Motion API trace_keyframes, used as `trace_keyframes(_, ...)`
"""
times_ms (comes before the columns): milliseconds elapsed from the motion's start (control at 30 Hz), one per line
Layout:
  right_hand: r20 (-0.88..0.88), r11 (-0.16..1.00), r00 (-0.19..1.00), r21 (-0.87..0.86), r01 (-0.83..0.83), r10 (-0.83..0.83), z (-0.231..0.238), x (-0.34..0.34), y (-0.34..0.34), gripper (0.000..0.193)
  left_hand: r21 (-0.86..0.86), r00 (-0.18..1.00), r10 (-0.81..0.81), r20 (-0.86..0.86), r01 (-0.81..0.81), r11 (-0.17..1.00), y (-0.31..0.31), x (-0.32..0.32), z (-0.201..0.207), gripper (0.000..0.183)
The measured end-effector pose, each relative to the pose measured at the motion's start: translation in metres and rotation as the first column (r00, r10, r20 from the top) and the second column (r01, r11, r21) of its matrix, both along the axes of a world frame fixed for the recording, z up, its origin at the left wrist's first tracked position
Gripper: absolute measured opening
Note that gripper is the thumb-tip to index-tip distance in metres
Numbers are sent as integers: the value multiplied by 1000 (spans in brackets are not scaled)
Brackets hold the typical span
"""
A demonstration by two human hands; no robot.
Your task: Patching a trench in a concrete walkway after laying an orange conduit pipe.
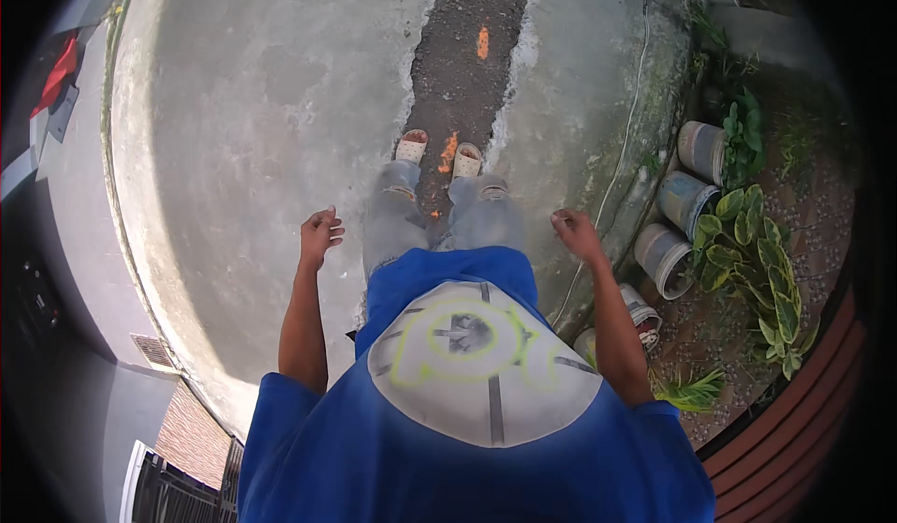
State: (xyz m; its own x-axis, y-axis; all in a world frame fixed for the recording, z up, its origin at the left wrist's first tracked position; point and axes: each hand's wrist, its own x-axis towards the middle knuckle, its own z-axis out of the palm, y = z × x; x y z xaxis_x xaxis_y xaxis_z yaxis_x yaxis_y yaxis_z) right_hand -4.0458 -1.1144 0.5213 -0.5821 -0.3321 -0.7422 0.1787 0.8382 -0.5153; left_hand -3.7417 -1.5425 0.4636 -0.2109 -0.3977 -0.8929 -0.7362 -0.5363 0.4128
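My left hand (320, 235) hangs beside my left hip over the grey concrete path (252, 158), its fingers loosely bent and apart, with nothing in it. On the other side my right hand (576, 233) is held out from the hip, fingers slightly curled and also holding nothing. Neither touches any object. Between them are my blue shirt (439, 476) with a pale front print and my light jeans (402, 214). My cream clogs (411, 147) stand on a dark gravelly strip (462, 65) running along the path, with orange marks (483, 42) on it.
To the right, several paint-stained buckets (701, 149) line the path's edge beside leafy plants (747, 252). A thin pale cable (628, 130) runs along that side. At left are a grey wall (89, 205), a floor-level vent (152, 352) and a dark metal gate (177, 495).
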Motion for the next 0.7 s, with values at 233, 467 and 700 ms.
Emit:
trace_keyframes(233, -190, 962, 947, -31, -271, 260, -12, -146, -48, 37, -15, 989, 148, 18, -148, 989, 138, 59, -23, 30)
trace_keyframes(467, -194, 984, 974, -111, -140, 116, -6, -182, -85, 37, -323, 897, -436, 76, 436, 840, 205, 106, -18, 26)
trace_keyframes(700, -53, 990, 991, -63, -129, 126, -20, -140, -67, 34, 102, 974, -54, 221, 32, 994, 129, 32, -7, 32)
